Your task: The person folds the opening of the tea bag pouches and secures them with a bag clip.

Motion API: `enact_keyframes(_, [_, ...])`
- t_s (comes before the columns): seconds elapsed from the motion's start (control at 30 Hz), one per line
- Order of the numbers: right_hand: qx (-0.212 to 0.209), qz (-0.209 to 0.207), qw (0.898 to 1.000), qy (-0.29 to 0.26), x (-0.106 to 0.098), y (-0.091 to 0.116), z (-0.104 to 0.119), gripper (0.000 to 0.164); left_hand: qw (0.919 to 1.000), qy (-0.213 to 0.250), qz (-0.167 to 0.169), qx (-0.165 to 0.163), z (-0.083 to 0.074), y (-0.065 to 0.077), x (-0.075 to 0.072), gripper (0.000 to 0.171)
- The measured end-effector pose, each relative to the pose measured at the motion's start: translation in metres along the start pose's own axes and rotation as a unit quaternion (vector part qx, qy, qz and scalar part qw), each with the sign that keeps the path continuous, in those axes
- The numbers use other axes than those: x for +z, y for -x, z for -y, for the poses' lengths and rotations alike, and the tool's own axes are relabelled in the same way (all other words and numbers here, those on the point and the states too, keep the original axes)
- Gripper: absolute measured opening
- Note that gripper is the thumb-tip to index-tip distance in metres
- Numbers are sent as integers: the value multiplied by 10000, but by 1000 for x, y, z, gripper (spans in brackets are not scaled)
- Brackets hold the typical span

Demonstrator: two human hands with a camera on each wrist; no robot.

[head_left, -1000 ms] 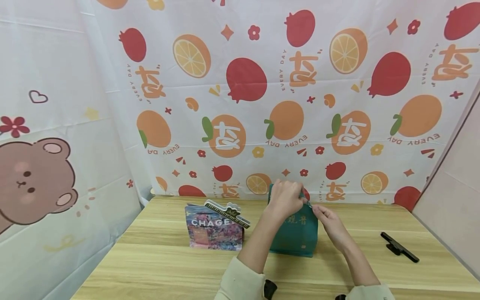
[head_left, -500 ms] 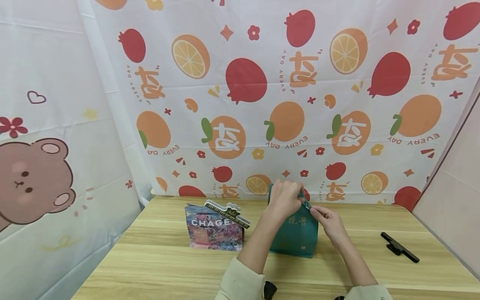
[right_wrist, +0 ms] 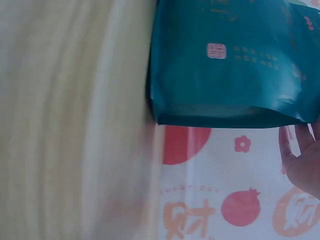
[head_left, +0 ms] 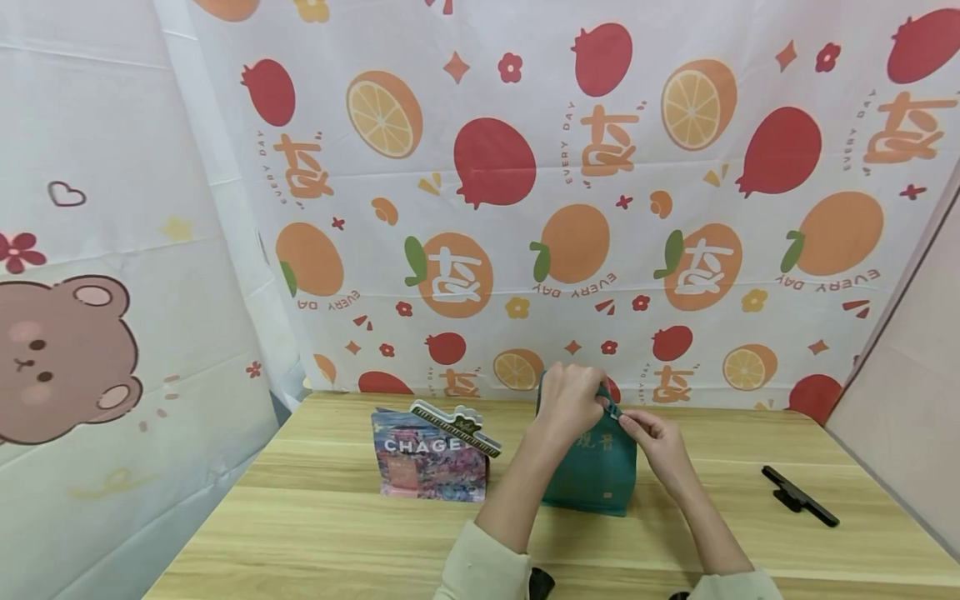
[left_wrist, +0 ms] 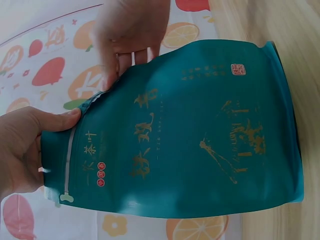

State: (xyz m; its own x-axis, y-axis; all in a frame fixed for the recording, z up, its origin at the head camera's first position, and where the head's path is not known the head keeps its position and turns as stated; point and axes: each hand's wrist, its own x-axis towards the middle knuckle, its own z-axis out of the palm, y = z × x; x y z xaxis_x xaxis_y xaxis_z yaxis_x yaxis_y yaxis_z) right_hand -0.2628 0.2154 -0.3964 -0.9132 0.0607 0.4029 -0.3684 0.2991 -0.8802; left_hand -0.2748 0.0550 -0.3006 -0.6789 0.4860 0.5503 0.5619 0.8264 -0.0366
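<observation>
A teal tea bag (left_wrist: pixel 200 135) with gold characters stands upright on the table. My left hand (head_left: pixel 573 400) grips its top from above, the thumb lying across the front near the pale zip line (left_wrist: pixel 69 155) in the left wrist view. My right hand (head_left: pixel 660 446) pinches the top edge at the right corner between thumb and fingers. Between the two hands the top edge (left_wrist: pixel 92 100) is bent and creased. In the right wrist view the right hand (right_wrist: pixel 305 162) is partly cut off beside the bag's side.
Left of the tea bag stands a colourful printed pouch (head_left: pixel 427 471), with a black-and-white clip (head_left: pixel 456 427) slanted across its top. A black clip (head_left: pixel 799 495) lies to the right on the wooden table (head_left: pixel 322 533). Fruit-patterned cloth (head_left: pixel 495 250) hangs behind.
My right hand has shifted slightly left along the top edge, still pinching it. A short stretch of the edge now shows between the hands. The left hand keeps its grip.
</observation>
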Motion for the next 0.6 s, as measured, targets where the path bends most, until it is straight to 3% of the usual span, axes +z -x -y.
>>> enact_keyframes(0.13, [-222, 239, 9995, 38, 1, 0, 8, 34, 10000, 63, -8, -8, -1, 0, 0, 7])
enact_keyframes(0.23, [-63, 235, 9996, -114, 7, 2, 15, 36, 9999, 133, -5, -40, -2, 0, 0, 6])
enact_keyframes(0.4, [464, -106, 9981, -395, 16, 3, 22, 37, 9998, 149, -73, -56, -2, 2, 1, 6])
enact_keyframes(0.6, [547, -528, 9964, -378, 23, 2, 26, 31, 9998, 120, -138, 21, -1, 4, 0, 6])
